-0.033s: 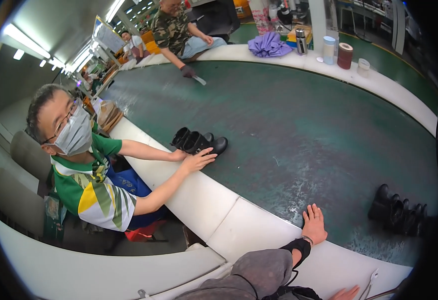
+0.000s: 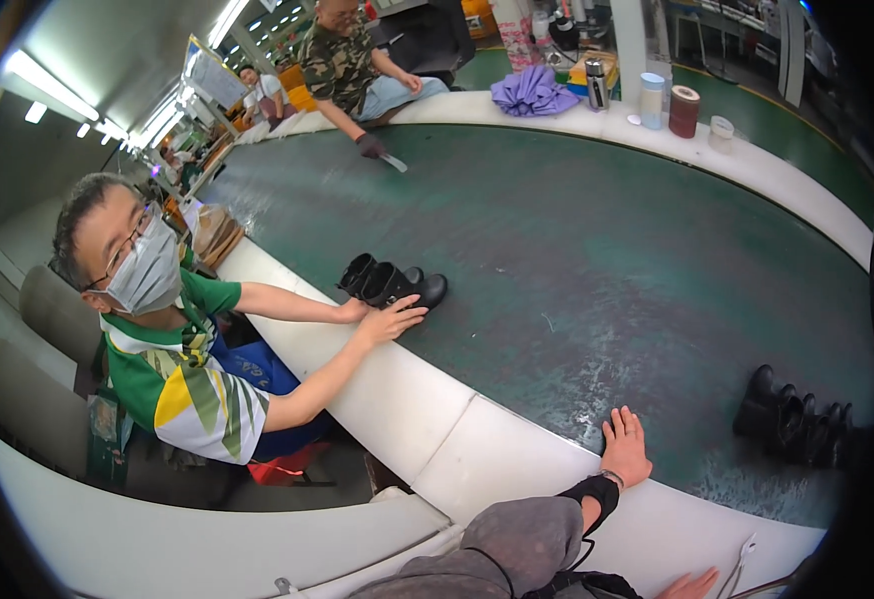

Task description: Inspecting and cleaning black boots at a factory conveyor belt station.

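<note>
Viewpoint nudged slightly, scene otherwise same

Left grip point(image 2: 627, 457): open, palm down on counter point(image 2: 537, 369), holding nothing. Right grip point(image 2: 693, 584): partly out of sight, hold can't be told. Black boots point(image 2: 791, 419): on counter, right of left grip. Co-worker point(image 2: 192, 374) touches second pair point(image 2: 397, 287).

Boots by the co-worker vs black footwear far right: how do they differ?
The boots are touched by the co-worker's hands; no hand touches the far-right footwear. The boots show clearly as two; the far-right footwear seems several pieces, count unclear, fading into the dark rim. Both are black, on the green surface.
</note>
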`<state>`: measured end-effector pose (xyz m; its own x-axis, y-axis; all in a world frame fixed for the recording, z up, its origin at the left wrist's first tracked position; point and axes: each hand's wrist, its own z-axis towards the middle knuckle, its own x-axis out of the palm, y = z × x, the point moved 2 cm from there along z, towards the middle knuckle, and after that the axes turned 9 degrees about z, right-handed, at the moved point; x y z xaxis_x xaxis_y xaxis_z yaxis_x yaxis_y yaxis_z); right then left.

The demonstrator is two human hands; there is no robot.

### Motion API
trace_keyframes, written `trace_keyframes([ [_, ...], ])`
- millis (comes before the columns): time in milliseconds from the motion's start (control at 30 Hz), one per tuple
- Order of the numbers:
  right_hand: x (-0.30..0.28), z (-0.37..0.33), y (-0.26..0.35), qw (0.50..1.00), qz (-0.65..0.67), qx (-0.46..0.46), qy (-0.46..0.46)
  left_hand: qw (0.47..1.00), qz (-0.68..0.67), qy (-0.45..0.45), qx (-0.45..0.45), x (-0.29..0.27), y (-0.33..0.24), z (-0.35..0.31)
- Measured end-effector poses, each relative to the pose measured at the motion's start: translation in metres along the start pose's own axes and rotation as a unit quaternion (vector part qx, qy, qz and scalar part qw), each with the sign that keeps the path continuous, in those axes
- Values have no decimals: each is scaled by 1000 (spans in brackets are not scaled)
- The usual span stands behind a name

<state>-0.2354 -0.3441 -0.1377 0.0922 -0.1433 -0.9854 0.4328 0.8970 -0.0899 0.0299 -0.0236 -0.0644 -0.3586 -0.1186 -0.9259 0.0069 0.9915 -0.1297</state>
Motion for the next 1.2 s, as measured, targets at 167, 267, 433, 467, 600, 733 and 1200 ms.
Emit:
trace_keyframes([
  [167,-20,10,19,998,-44,-38,-11,1000,18,2,1,0,-2,5],
  [267,2,8,9,995,86,40,-10,999,26,-20,6,8,-6,12],
  [433,-23,8,33,969,230,83,-24,998,56,-39,-18,20,-6,16],
  [467,-27,5,31,964,249,82,-33,997,54,-51,-19,26,-6,14],
  [600,-42,10,38,949,296,107,-37,996,63,-67,-15,39,-4,18],
  [733,-48,8,27,945,303,108,-65,995,80,-53,12,41,-15,14],
  [1200,-38,-22,27,873,387,183,-235,998,57,-3,-26,43,-6,22],
])
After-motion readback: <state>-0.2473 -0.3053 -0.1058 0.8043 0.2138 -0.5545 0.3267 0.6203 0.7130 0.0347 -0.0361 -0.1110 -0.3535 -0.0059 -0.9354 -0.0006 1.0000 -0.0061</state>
